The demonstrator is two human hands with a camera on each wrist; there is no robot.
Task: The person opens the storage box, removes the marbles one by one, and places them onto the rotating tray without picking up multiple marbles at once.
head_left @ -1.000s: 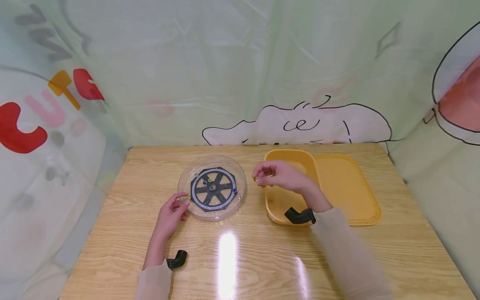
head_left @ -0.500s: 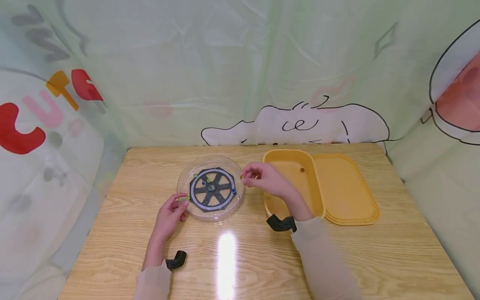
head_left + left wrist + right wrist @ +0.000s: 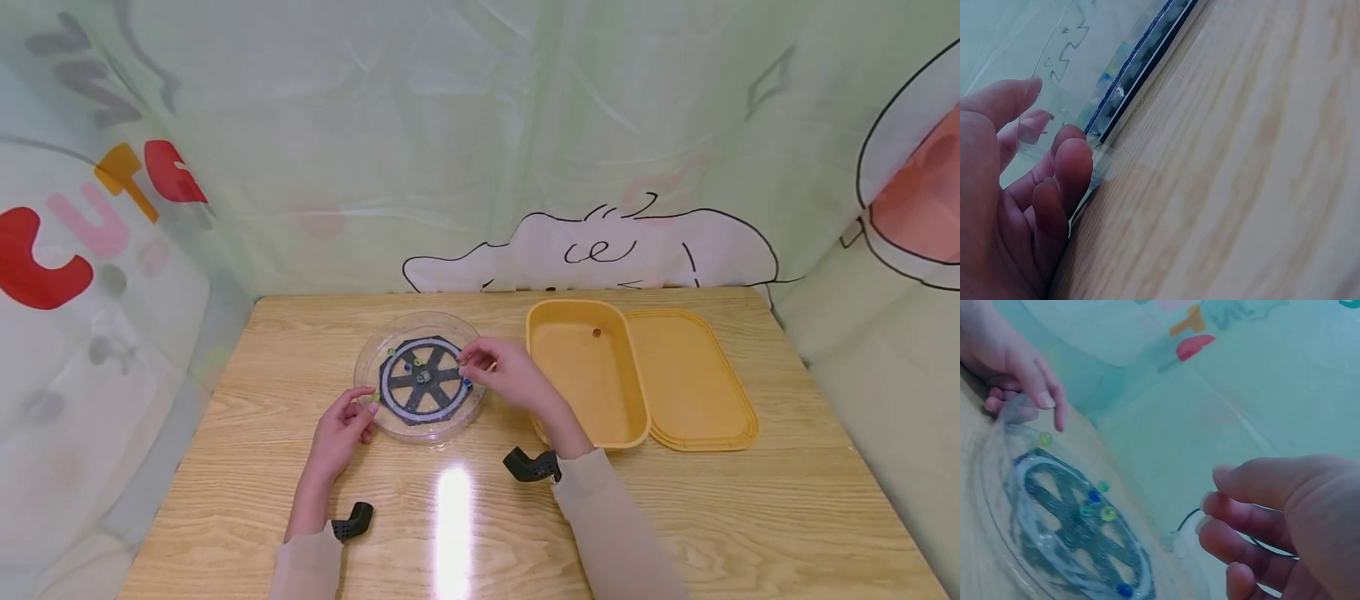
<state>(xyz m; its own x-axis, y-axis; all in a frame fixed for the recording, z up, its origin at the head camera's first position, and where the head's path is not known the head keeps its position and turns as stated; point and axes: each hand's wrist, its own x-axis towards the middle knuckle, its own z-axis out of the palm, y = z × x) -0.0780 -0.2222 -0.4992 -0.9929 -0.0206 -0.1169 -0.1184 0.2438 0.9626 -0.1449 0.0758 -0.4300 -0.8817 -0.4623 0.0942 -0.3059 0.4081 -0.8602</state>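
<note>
A clear round dish stands on the table, a dark spoked wheel shape showing through its floor. Several green, yellow and blue marbles lie inside, among them a blue marble and a yellow-green marble. My left hand grips the dish's left rim, fingers around the wall. Over the right side of the dish, my right hand pinches a tiny amber marble at its fingertips. The right wrist view has that marble hidden behind the fingers.
Right of the dish stands a yellow plastic box with one amber marble in it. Its flat lid lies beside it. A printed curtain hangs behind the wooden table.
My right hand has moved left from the yellow box to above the dish, carrying the amber marble and uncovering the box. My left hand has stayed on the rim.
</note>
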